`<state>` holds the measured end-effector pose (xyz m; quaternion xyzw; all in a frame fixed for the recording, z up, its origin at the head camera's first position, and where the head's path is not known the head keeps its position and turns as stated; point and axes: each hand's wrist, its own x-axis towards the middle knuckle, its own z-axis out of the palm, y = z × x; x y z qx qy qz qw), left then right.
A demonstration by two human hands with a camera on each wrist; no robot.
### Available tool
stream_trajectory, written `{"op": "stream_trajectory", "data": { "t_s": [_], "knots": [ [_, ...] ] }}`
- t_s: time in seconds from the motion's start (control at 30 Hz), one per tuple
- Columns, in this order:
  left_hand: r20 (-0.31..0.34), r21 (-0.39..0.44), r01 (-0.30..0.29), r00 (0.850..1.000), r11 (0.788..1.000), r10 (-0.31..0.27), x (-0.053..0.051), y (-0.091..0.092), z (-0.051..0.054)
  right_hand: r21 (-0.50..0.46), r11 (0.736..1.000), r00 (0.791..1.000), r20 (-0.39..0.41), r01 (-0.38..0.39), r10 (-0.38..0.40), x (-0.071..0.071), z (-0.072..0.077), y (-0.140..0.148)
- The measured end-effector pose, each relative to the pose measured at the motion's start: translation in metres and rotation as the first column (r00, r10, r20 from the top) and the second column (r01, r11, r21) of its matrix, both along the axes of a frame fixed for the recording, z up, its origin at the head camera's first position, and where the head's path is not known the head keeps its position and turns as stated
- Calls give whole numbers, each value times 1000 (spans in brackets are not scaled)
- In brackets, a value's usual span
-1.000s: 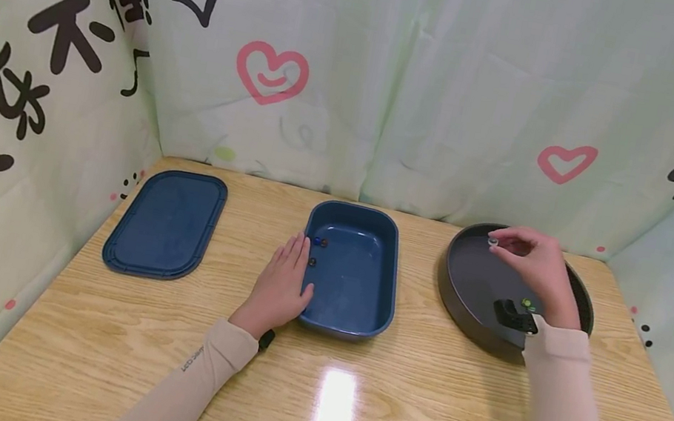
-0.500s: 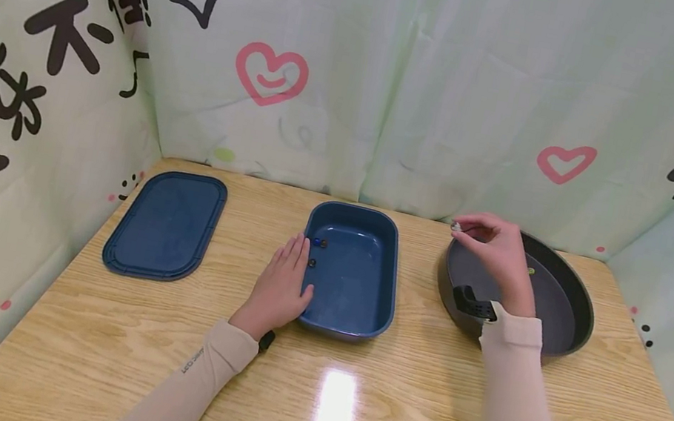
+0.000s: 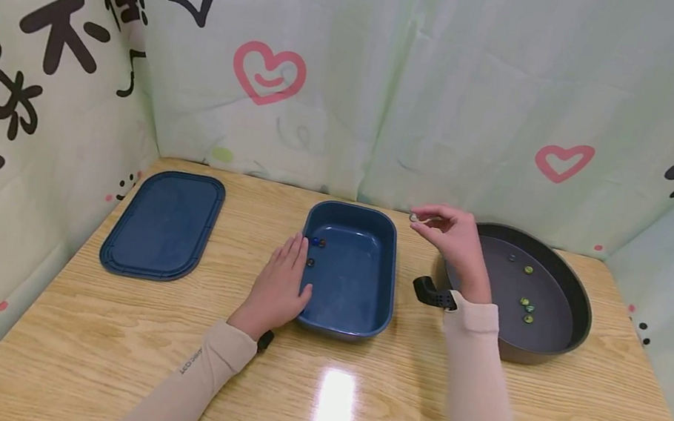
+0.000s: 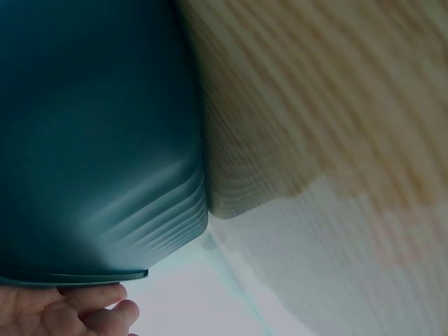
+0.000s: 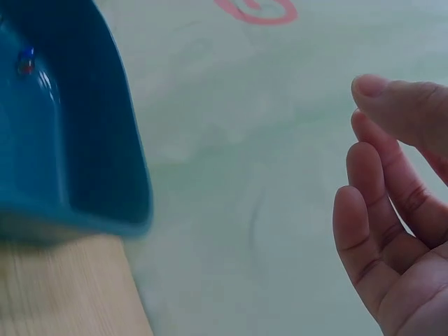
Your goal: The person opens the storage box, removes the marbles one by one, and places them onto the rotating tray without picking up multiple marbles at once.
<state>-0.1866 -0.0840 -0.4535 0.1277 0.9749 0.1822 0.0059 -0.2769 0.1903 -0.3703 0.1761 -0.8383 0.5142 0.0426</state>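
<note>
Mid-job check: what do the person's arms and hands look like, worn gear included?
Both arms wear long, pale beige sleeves. The left sleeve carries small dark lettering, too small to read surely; the right sleeve shows none. A black strap shows at the right wrist, some black gear at the left. The left hand and right hand are ungloved.

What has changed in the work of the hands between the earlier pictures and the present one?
The right hand moved left from over the dark round pan toward the blue container, pinching a small marble throughout. Nothing was newly gripped or let go. Unchanged: the left hand at the container's left rim, three marbles inside it, and the blue lid.
</note>
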Motion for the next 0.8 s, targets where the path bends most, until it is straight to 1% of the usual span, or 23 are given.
{"op": "stream_trajectory", "data": {
  "t_s": [0.1, 0.17, 0.33, 0.47, 0.67, 0.8],
  "knots": [
    [0, -6, -1, 1000, 1000, 1, 0, 0, 0, -6, 1000, 1000, 10, -18, 18, -3, -1, -12],
    [4, -10, -1, 1000, 1000, 1, 0, 0, 1, -6, 1000, 999, 13, -30, 30, -7, -6, -18],
    [-2, -23, -1, 1000, 1000, 1, 0, 0, 1, -17, 998, 995, 73, -64, 65, -13, -13, -37],
    [-6, -22, -1, 1000, 1000, 1, 0, 0, 1, -17, 995, 990, 96, -100, 102, -16, -18, -53],
    [-1, -20, 2, 1000, 1000, -2, 0, 0, 0, 40, 987, 980, 134, -154, 148, -20, -30, -72],
    [-1, -23, 5, 1000, 1000, -5, 0, -1, 1, 93, 980, 977, 133, -178, 164, -22, -38, -79]
  ]
}}
